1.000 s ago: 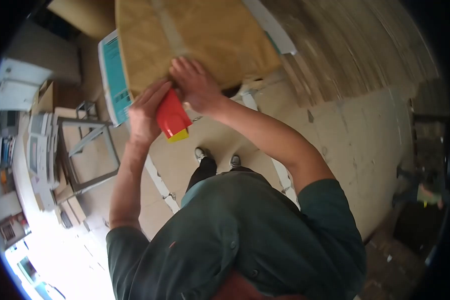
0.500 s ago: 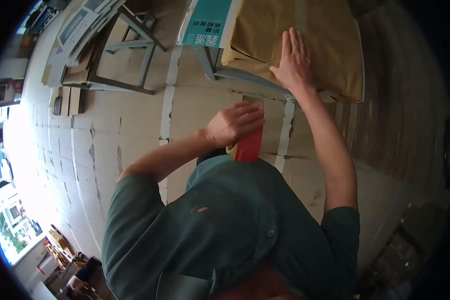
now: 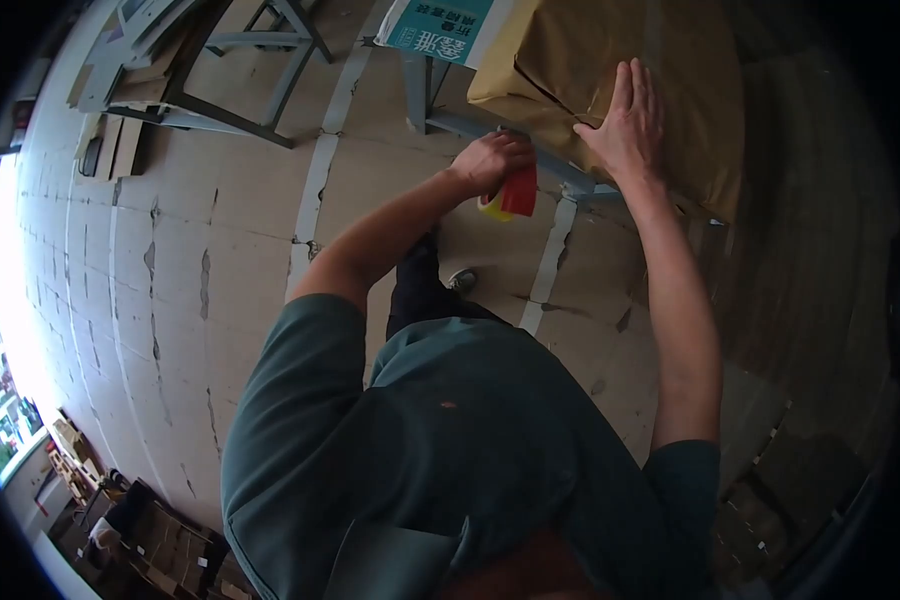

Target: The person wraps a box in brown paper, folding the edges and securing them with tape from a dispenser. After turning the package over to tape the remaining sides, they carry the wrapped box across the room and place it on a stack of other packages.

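My left hand [image 3: 494, 160] is wrapped round a red tape dispenser [image 3: 520, 190] with a yellow part at its lower edge. It is held in front of my body, just short of the near edge of a large package in brown paper [image 3: 685, 50]. My right hand [image 3: 628, 132] lies flat on the package's near side, fingers stretched and thumb out to the left, beside a fold in the paper. A teal and white printed sheet [image 3: 438, 25] shows at the package's left end.
A grey metal stand [image 3: 418, 90] carries the package. Left of it, another grey frame [image 3: 235, 128] bears stacked flat boards [image 3: 135, 60]. Worn, cracked flooring [image 3: 240, 220] with pale stripes runs between them. My shoe [image 3: 462, 281] shows below the dispenser. More boards [image 3: 165, 545] are at the lower left.
My left hand has moved forward with the tape dispenser, away from my body and closer to the package. My right hand still rests on the paper. The view has shifted slightly.
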Demonstrator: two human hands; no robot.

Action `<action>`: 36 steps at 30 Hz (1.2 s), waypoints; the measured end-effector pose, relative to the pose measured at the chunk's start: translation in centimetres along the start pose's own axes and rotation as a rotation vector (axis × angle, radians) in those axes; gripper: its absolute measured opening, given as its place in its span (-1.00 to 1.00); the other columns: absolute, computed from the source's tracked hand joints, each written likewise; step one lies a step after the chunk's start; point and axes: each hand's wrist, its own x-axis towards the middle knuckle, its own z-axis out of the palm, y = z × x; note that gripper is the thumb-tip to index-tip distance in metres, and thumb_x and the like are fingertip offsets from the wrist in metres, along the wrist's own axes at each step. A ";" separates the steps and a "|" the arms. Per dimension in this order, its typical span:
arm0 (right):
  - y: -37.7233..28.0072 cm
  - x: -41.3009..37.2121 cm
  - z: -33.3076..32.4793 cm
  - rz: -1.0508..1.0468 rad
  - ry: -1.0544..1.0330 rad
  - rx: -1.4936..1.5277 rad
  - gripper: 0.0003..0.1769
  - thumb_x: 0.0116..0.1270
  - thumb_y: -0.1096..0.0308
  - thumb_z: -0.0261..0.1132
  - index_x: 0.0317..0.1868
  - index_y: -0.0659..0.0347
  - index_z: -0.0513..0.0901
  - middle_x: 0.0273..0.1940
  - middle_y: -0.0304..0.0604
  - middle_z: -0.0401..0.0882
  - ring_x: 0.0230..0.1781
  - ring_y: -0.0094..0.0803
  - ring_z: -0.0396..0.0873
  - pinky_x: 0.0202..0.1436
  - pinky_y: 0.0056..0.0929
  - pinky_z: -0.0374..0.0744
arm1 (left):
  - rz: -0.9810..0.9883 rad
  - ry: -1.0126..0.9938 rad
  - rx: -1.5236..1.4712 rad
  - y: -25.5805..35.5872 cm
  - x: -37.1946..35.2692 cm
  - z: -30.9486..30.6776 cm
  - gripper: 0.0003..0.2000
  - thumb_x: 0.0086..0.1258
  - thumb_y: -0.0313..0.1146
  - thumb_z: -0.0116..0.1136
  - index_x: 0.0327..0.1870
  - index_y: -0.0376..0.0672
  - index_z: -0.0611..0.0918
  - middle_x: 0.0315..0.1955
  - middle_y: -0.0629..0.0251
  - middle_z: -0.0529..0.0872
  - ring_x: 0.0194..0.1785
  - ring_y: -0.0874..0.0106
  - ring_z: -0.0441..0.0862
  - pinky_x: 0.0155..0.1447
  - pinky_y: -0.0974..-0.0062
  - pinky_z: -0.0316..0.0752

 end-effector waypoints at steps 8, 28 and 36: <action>-0.1 -0.5 -0.4 0.000 -0.028 -0.023 0.14 -0.14 0.11 0.60 0.41 0.29 0.19 0.44 0.10 0.16 0.46 -0.05 0.15 0.48 -0.10 0.20 | 0.018 0.073 -0.204 -3.2 0.6 1.1 -0.60 0.19 -0.48 0.19 0.11 -0.10 0.58 0.02 0.22 0.66 0.12 0.27 0.59 0.22 0.27 0.47; -0.3 0.2 -2.3 0.071 -0.093 0.084 0.24 -0.19 0.11 0.63 0.46 0.26 0.11 0.49 0.08 0.06 0.51 -0.03 0.03 0.52 -0.03 0.10 | -0.635 -0.025 -1.528 -6.3 -4.6 1.0 -0.56 0.25 -0.41 0.36 0.15 -0.26 0.53 -0.05 0.16 0.69 -0.01 0.38 0.65 0.13 0.36 0.54; -4.4 2.3 -0.8 0.033 -0.131 0.110 0.27 -0.28 -0.02 0.63 0.46 0.17 0.18 0.51 0.03 0.03 0.54 -0.04 -0.02 0.52 0.15 -0.01 | -0.807 -0.161 -1.537 -12.3 -13.7 -8.9 -0.73 0.37 -0.37 0.26 0.01 -0.26 0.56 -0.20 0.15 0.71 -0.15 0.33 0.68 -0.01 0.37 0.60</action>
